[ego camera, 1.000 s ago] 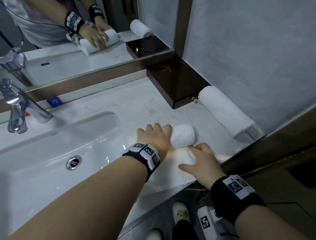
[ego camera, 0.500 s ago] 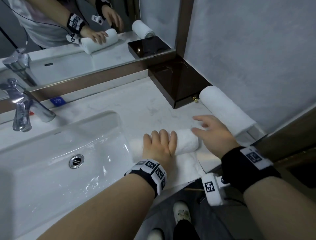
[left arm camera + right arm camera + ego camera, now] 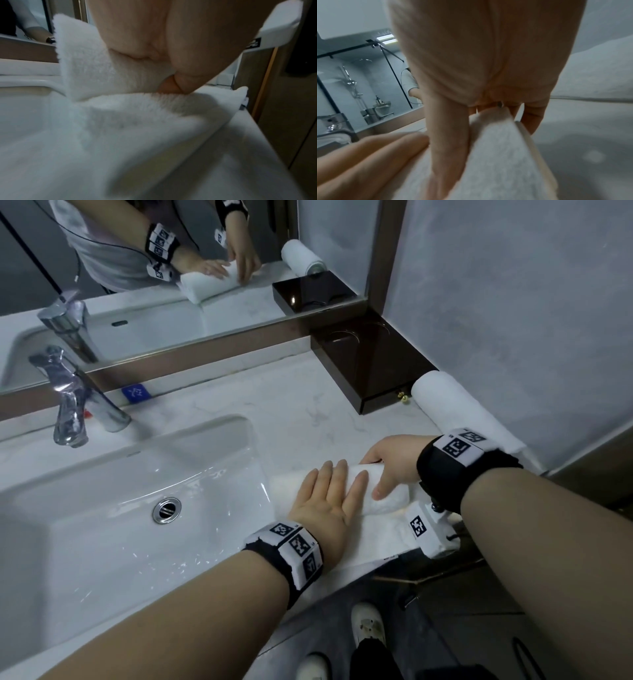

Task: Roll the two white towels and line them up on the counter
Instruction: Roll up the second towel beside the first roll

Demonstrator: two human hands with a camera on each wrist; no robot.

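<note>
A half-rolled white towel [image 3: 390,501] lies on the marble counter [image 3: 291,412] just right of the sink, its flat unrolled tail [image 3: 373,542] reaching the counter's front edge. My left hand [image 3: 329,494] presses flat on the roll with straight fingers. My right hand [image 3: 390,460] grips the roll's right end, fingers over the far side and thumb on the near side. In the left wrist view the palm [image 3: 154,33] bears down on the towel [image 3: 96,70]. The right wrist view shows the thumb along the towel [image 3: 496,148]. A finished rolled towel [image 3: 455,409] lies against the right wall.
The white sink basin [image 3: 102,508] and chrome faucet [image 3: 72,405] take up the left. A dark brown box [image 3: 370,364] fills the back right corner below the mirror [image 3: 171,268]. The grey wall [image 3: 513,320] bounds the right side. The counter edge runs just under my wrists.
My right hand left the flat tail near the front edge, swung over the roll's right end and now grips it. My left hand's fingers flattened on the roll.
</note>
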